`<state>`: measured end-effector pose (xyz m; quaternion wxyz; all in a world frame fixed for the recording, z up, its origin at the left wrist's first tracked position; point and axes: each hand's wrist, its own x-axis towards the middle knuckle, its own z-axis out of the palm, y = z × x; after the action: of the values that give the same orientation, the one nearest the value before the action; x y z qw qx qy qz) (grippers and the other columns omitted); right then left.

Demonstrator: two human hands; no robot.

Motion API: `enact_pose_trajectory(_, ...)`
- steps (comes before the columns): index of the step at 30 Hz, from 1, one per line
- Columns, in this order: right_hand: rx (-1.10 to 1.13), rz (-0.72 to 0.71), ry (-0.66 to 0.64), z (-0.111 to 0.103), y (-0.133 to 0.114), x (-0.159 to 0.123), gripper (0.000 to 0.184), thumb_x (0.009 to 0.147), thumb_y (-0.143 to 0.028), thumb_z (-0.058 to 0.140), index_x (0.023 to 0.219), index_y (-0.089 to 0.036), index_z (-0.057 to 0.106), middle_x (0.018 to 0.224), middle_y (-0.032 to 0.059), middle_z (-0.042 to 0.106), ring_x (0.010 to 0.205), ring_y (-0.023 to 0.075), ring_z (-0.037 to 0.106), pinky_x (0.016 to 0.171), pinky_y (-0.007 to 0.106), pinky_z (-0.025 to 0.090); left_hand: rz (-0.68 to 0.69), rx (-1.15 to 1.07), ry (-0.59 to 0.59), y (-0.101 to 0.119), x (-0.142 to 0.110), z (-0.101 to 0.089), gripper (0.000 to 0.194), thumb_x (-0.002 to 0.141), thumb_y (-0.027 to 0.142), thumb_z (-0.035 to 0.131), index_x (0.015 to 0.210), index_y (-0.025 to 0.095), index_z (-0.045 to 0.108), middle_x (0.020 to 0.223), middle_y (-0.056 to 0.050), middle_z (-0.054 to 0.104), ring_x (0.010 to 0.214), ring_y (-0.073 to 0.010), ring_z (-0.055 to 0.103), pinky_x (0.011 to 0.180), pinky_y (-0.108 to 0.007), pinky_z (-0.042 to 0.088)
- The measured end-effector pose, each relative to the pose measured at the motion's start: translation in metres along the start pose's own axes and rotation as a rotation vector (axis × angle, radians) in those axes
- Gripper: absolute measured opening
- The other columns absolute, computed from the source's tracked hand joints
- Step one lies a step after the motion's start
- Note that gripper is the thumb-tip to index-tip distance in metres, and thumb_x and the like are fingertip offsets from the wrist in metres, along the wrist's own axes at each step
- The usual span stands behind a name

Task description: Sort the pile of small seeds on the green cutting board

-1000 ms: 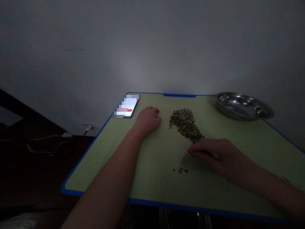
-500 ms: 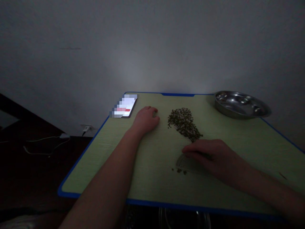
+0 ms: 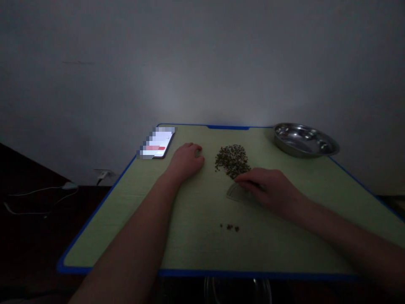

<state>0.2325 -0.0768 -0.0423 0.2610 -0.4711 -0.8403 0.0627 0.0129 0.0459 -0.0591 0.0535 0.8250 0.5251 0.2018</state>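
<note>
I'm having the right hand (image 3: 272, 188) work over the front half of the tabletop (image 3: 196, 245), its thumb and fingers pinching a clear plastic piece (image 3: 234, 192) with a curved edge (it is looking rather like a protractor to me). That piece is lying low over the green surface, though I'm not able to tell whether its whole underside is touching. The fingertips are sitting just at the near end of a heap of small dark grains (image 3: 232, 159), which is spreading away toward the far edge.

The left hand (image 3: 186, 160) is resting well apart from the right one, to the left of the heap, its fingers loosely curled and its thumb standing away from the forefinger; I'm not seeing what, if anything, the palm is covering. Beyond it, a lit phone (image 3: 158, 142) is lying at the far left corner, part of its screen blurred.

Nearer to me, a few loose grains (image 3: 230, 227) are lying by themselves. A shiny metal bowl (image 3: 294, 150) is standing at the far right, and below the near edge a glass vessel (image 3: 207, 289) is partly showing.
</note>
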Motion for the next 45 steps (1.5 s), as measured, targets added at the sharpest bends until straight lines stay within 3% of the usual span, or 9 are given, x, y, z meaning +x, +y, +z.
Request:
enact_pose_trajectory(12,-0.061,0.026,0.016,-0.002,0.023,0.029,0.017,0.086,-0.019,0.054,0.094,-0.02,0.069,0.091,0.0025,0.073,0.08,0.0164,0.066,0.073,0.028,0.048,-0.004,0.015,-0.015,-0.001,0.002,-0.002,0.038,0.076,0.028,0.045,0.109,0.014,0.059,0.117,-0.01,0.059,0.11,-0.0214,0.052,0.099,-0.035,0.038)
enact_pose_trajectory(21,-0.07,0.054,0.015,-0.007,0.032,0.034,0.019,0.086,-0.019,0.052,0.095,-0.021,0.068,0.093,0.0031,0.072,0.083,0.0173,0.066,0.075,0.03,0.048,0.006,0.009,-0.02,-0.003,0.004,-0.002,0.038,0.076,0.028,0.045,0.109,0.014,0.059,0.117,-0.011,0.059,0.11,-0.0224,0.052,0.099,-0.036,0.039)
enact_pose_trajectory(30,0.098,-0.047,-0.05,-0.005,0.004,0.021,0.018,0.084,-0.015,0.053,0.093,-0.019,0.069,0.088,0.0027,0.072,0.078,0.0137,0.065,0.072,0.025,0.047,0.001,0.013,-0.011,-0.001,0.001,-0.002,0.037,0.076,0.027,0.046,0.108,0.015,0.059,0.114,-0.01,0.06,0.108,-0.0212,0.053,0.098,-0.034,0.039)
enact_pose_trajectory(39,0.191,-0.211,-0.224,0.004,-0.031,0.015,0.019,0.085,-0.013,0.052,0.092,-0.017,0.069,0.082,0.0027,0.071,0.076,0.0128,0.061,0.071,0.024,0.044,-0.001,0.011,-0.006,0.001,0.0,-0.003,0.036,0.076,0.026,0.046,0.108,0.016,0.06,0.114,-0.009,0.06,0.109,-0.0218,0.053,0.098,-0.035,0.039)
enact_pose_trajectory(45,0.279,-0.229,-0.299,0.004,-0.043,0.008,0.018,0.086,-0.015,0.052,0.09,-0.019,0.069,0.079,0.0015,0.069,0.074,0.0116,0.059,0.071,0.024,0.044,-0.001,0.006,-0.014,0.002,0.0,-0.003,0.037,0.076,0.025,0.046,0.108,0.014,0.06,0.114,-0.01,0.06,0.108,-0.0213,0.053,0.098,-0.034,0.039)
